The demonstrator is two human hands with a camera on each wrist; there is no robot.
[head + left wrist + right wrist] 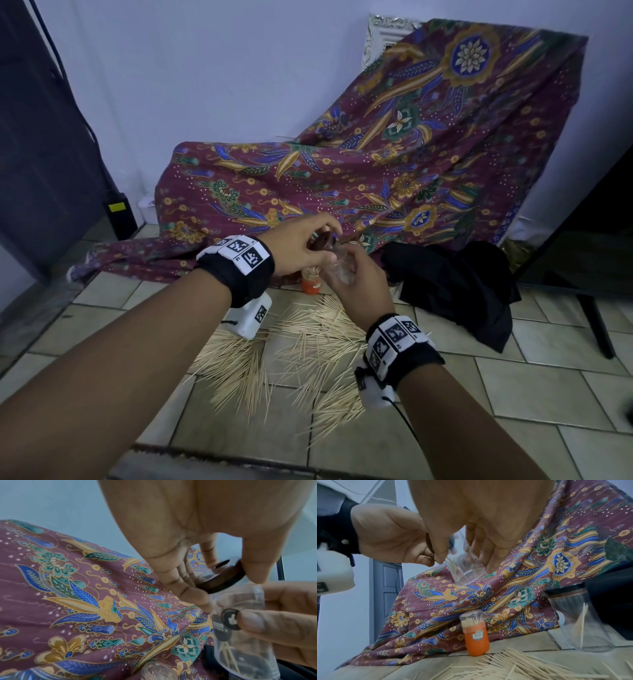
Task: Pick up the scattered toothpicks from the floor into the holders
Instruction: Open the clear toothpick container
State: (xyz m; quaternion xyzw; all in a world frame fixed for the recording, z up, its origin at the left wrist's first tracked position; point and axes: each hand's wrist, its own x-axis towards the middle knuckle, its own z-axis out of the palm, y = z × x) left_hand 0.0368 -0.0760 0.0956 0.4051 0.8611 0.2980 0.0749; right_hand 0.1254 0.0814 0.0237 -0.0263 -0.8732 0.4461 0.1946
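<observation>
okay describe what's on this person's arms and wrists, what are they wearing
Both forearms are bare, no sleeves. Each wrist has a black fabric band topped with white tiles printed with black square-code markers. Under each wrist hangs a white boxy camera unit bearing another marker, and a thin black cable trails from the right one.

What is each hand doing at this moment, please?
Left hand: grip closed on the dark lid, pinched at its rim.
Right hand: grip closed around the clear holder, held above the floor.
</observation>
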